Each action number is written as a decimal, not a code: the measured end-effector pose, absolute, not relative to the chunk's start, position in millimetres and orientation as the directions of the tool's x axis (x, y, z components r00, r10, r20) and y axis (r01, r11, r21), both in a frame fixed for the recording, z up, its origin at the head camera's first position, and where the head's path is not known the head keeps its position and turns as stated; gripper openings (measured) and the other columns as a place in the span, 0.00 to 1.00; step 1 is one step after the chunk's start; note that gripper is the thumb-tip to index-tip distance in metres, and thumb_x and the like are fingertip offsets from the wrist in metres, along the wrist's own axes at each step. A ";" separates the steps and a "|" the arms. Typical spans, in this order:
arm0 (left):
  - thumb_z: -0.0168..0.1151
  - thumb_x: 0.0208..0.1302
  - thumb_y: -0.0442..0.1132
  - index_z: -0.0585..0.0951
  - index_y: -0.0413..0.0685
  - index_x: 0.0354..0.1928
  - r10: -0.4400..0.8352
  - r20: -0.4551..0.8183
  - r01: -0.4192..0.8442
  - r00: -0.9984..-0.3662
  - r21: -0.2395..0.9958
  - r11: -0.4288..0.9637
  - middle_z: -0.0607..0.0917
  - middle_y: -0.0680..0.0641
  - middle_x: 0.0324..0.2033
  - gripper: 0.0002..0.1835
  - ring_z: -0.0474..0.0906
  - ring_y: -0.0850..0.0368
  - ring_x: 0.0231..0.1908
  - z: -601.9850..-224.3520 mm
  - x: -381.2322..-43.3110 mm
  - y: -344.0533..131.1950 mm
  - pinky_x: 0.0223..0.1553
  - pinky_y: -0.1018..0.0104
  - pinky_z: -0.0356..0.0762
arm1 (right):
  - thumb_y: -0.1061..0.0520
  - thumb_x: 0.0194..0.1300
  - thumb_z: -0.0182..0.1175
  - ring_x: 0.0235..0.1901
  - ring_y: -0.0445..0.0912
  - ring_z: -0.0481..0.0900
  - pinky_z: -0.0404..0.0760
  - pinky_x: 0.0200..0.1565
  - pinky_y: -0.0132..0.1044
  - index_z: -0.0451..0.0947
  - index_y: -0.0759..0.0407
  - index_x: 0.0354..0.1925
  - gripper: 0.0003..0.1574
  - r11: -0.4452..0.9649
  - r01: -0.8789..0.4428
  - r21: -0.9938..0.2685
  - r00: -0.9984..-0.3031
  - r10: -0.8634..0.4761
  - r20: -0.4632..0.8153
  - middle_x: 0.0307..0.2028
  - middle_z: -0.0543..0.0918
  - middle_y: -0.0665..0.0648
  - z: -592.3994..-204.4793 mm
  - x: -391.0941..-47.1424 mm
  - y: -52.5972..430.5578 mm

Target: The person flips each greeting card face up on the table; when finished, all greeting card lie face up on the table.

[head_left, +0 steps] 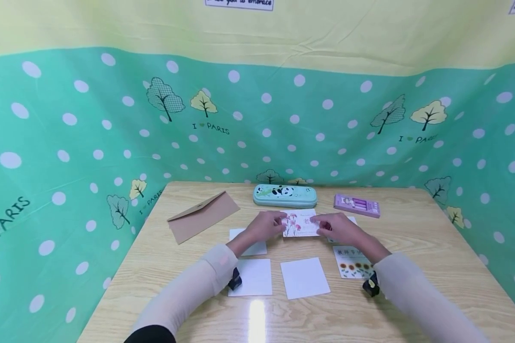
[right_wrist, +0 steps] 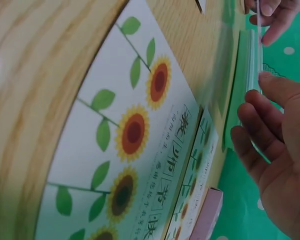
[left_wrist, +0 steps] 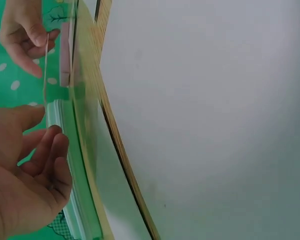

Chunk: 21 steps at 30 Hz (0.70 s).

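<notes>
My left hand (head_left: 265, 226) and right hand (head_left: 339, 227) hold a greeting card (head_left: 298, 224) between them, pinched at its two side edges. Pink flowers and pink lettering face me on it. In the left wrist view the card (left_wrist: 46, 70) appears edge-on as a thin line between thumb and fingertips. The right wrist view also gives the card (right_wrist: 260, 45) edge-on, raised above the table. Below my right wrist lies a sunflower card (head_left: 351, 270), with another partly hidden behind that hand. A blank white card (head_left: 254, 248) shows under my left hand.
Two more white cards, one left (head_left: 255, 278) and one middle (head_left: 304, 278), lie nearer me. Behind the hands stand a green panda pencil case (head_left: 284, 202) and a purple box (head_left: 357, 205). At the back left is a brown envelope (head_left: 203, 219). A dotted green curtain (head_left: 266, 133) borders the table.
</notes>
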<state>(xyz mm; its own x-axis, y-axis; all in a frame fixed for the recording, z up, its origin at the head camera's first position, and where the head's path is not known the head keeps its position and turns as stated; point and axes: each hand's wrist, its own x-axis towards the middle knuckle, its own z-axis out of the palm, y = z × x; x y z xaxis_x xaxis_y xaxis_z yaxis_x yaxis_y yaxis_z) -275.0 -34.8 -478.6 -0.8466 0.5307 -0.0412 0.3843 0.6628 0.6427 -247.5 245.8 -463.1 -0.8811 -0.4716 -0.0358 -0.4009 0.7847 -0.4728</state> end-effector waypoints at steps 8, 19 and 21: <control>0.68 0.68 0.47 0.71 0.52 0.73 0.535 -0.097 0.412 -0.839 0.528 0.743 0.81 0.55 0.28 0.33 0.74 0.63 0.28 -485.1 -274.6 -23.9 0.30 0.72 0.73 | 0.55 0.72 0.63 0.28 0.39 0.73 0.73 0.31 0.31 0.71 0.56 0.71 0.32 0.826 -0.341 -0.448 -0.885 -0.443 -0.144 0.30 0.79 0.47 -467.6 -252.5 246.4; 0.66 0.70 0.50 0.71 0.54 0.74 0.517 -0.183 0.385 -0.836 0.475 0.791 0.84 0.52 0.34 0.33 0.75 0.60 0.32 -486.0 -274.8 -11.0 0.40 0.68 0.75 | 0.57 0.72 0.61 0.26 0.41 0.70 0.70 0.29 0.32 0.72 0.59 0.70 0.31 0.836 -0.322 -0.444 -0.868 -0.448 -0.213 0.26 0.76 0.49 -470.1 -255.1 248.9; 0.65 0.70 0.51 0.70 0.54 0.74 0.513 -0.191 0.383 -0.837 0.465 0.798 0.86 0.50 0.41 0.33 0.76 0.60 0.35 -485.7 -274.7 -9.8 0.46 0.65 0.78 | 0.57 0.73 0.61 0.26 0.42 0.70 0.69 0.29 0.32 0.72 0.59 0.70 0.30 0.837 -0.321 -0.442 -0.865 -0.450 -0.223 0.26 0.75 0.49 -470.8 -255.6 249.4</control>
<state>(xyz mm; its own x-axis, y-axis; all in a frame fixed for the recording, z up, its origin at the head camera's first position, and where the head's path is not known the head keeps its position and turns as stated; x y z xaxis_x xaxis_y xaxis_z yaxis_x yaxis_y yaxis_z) -274.7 -9.8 -485.7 -0.8368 0.5132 -0.1909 0.3834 0.7980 0.4650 -255.6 249.4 -470.8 -0.8648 -0.4499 -0.2230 -0.3215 0.8372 -0.4424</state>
